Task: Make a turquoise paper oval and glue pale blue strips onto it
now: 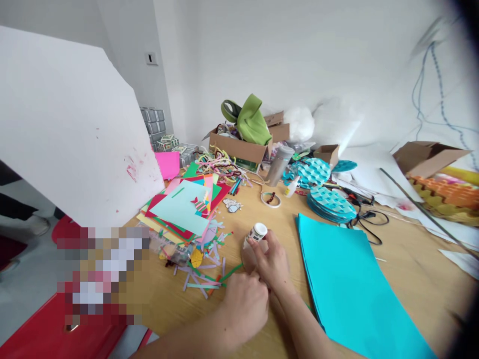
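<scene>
My right hand is closed around a small white cylinder with dark print on its side. A brownish rounded thing, mostly covered by the fingers, shows just below it; its kind is unclear. My left hand is curled into a fist against the right fingers, knuckles up, so whatever it grips is hidden. A thin green paper strip runs toward the hands from the left. Lilac, green and orange paper strips lie scattered beside the left hand.
Turquoise sheets lie to the right. Coloured papers are piled at left, near a big white board. Behind stand a grey flask, a glue bottle, woven turquoise discs and a cardboard box with a green bag.
</scene>
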Action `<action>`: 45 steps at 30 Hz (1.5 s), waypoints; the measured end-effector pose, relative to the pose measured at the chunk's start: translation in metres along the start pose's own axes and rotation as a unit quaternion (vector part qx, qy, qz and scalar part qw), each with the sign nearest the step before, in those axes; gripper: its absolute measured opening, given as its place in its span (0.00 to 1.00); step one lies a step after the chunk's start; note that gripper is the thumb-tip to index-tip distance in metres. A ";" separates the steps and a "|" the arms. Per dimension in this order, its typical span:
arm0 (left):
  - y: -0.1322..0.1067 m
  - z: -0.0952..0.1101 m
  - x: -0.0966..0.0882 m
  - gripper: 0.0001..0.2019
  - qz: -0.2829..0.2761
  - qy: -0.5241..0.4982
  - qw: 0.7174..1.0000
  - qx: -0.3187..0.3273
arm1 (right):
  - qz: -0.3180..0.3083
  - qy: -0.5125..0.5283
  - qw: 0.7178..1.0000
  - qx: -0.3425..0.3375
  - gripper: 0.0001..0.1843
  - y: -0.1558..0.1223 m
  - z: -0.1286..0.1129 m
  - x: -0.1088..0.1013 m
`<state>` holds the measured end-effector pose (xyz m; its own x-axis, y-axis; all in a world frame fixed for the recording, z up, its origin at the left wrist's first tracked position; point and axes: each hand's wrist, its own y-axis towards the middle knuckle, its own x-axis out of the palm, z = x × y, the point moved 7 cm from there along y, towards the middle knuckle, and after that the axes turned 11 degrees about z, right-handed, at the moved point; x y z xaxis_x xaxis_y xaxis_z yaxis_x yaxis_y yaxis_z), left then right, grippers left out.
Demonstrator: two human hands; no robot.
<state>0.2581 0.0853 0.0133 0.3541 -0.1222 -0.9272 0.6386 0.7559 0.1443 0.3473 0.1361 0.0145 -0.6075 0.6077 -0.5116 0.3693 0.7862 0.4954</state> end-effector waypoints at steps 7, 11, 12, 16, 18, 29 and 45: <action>0.000 0.000 0.001 0.13 0.003 0.004 1.000 0.004 | 0.010 0.006 1.000 -0.024 0.12 -0.001 -0.005 -0.003; -0.001 0.000 0.000 0.12 0.018 0.000 1.000 0.003 | 0.005 0.016 1.000 -0.023 0.12 -0.001 -0.004 -0.002; -0.001 0.000 0.000 0.12 0.018 0.000 1.000 0.004 | 0.004 0.017 1.000 -0.020 0.12 -0.002 -0.003 -0.002; -0.001 0.000 0.000 0.13 0.008 -0.001 1.000 0.002 | 0.001 0.020 1.000 -0.008 0.13 -0.002 -0.001 -0.001; -0.001 0.000 0.000 0.13 0.007 -0.001 1.000 0.001 | 0.001 0.020 1.000 -0.008 0.13 -0.003 -0.001 -0.001; -0.001 0.000 0.000 0.13 0.003 -0.013 1.000 0.000 | 0.001 0.020 1.000 0.010 0.14 -0.004 0.004 -0.001; -0.001 0.001 0.000 0.12 0.014 -0.013 1.000 0.007 | 0.018 0.014 1.000 0.020 0.15 -0.003 0.007 -0.004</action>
<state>0.2580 0.0838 0.0134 0.3900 -0.1174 -0.9133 0.6369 0.7507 0.1755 0.3530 0.1320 0.0099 -0.6127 0.6329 -0.4733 0.4186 0.7679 0.4849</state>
